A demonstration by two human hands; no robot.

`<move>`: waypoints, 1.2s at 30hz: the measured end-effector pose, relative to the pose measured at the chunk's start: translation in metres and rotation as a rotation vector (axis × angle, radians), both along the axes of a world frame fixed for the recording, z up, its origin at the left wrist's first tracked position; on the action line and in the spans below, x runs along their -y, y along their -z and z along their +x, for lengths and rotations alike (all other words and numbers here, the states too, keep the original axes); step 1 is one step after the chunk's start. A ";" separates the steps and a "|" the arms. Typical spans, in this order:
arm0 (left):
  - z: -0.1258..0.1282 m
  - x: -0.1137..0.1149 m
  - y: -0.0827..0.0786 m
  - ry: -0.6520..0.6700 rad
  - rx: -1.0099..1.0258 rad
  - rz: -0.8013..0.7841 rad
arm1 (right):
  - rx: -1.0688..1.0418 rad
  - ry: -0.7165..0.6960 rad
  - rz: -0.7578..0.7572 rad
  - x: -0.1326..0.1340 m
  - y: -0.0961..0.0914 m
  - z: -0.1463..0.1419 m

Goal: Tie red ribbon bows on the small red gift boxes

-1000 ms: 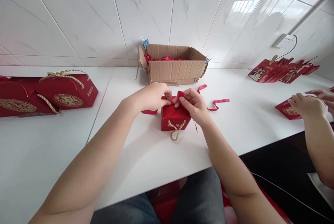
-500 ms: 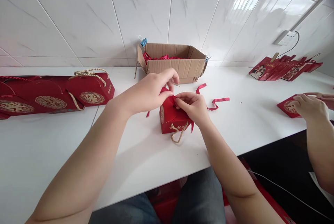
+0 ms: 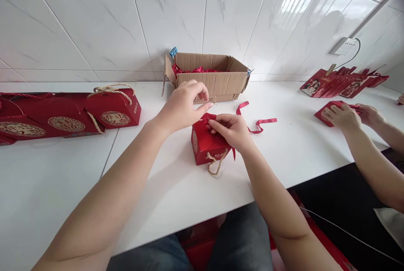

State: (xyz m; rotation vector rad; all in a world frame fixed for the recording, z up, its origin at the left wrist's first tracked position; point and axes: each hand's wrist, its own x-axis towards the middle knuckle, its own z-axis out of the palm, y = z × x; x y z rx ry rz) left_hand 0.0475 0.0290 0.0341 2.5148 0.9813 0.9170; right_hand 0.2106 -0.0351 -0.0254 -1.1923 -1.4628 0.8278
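A red gift box (image 3: 210,142) with gold print and a twisted gold cord handle (image 3: 215,169) stands on the white table in front of me. On its top, my right hand (image 3: 232,130) pinches a red ribbon (image 3: 207,118) between thumb and fingers. My left hand (image 3: 187,104) hovers just above the far left of the box, thumb and fingers apart, with nothing seen between them. A loose length of the ribbon (image 3: 260,123) curls over the table to the right of the box. Part of the box top is hidden by my right hand.
Behind the box stands a cardboard carton (image 3: 211,81) holding red ribbons, with blue binder clips (image 3: 173,51) on it. More red gift boxes (image 3: 66,115) line the left. At right, a co-worker's hands (image 3: 344,117) work on another red box (image 3: 325,113); red bags (image 3: 322,83) stand behind.
My left hand has come away from the ribbon and lifted slightly left. My right hand stays pinched on it. The co-worker's hands and box have moved left and away.
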 end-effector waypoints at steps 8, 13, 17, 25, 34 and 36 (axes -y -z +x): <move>-0.006 -0.003 -0.002 0.093 -0.161 -0.303 | -0.164 0.038 0.014 -0.004 0.004 0.001; 0.000 -0.003 0.003 0.130 -0.065 -0.300 | -0.197 0.090 0.062 -0.003 0.006 0.000; 0.002 -0.002 0.007 0.162 -0.002 -0.299 | -0.159 0.157 0.098 -0.006 0.008 0.000; 0.006 -0.002 0.011 0.167 0.032 -0.379 | -0.085 0.250 0.230 -0.008 0.014 -0.004; 0.009 0.001 0.011 0.123 0.042 -0.443 | 0.294 0.476 0.452 -0.011 0.017 -0.005; 0.011 0.002 0.011 0.114 0.037 -0.430 | 0.331 0.495 0.466 -0.012 0.018 -0.005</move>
